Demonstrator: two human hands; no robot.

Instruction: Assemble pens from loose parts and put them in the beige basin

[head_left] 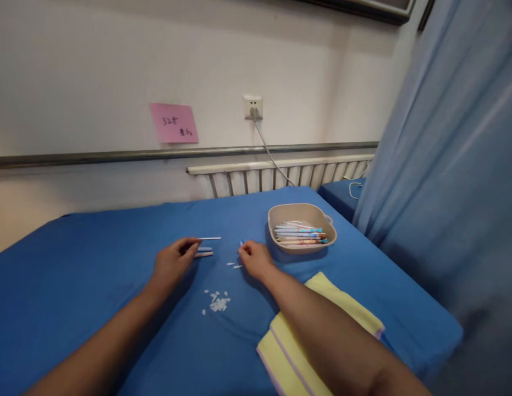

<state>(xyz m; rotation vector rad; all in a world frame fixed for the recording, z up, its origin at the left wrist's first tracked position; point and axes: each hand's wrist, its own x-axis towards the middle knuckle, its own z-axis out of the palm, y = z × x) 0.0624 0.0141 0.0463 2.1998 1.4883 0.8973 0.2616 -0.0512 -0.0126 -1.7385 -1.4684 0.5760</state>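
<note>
My left hand (175, 263) is closed, with a thin white stick (210, 238) sticking out to the right from its fingertips. Just below those fingers, two pen-like barrels (205, 252), one bluish and one pale pink, point right, partly hidden by the hand. Across a small gap, my right hand (254, 258) pinches a small blue piece (241, 242), mostly covered by the fingers. Two small white slivers (230, 264) lie on the blue sheet beside the right fingertips. Nearer to me is a loose pile of small white pieces (219, 303).
A beige basket (297, 251) holding several pens (299, 233) stands behind my right hand. A folded yellow cloth (288, 352) lies under my right forearm. Blue sheeting (94, 264) covers the bed. A white rail (239, 166) borders the far side, and a blue curtain (437, 165) hangs right.
</note>
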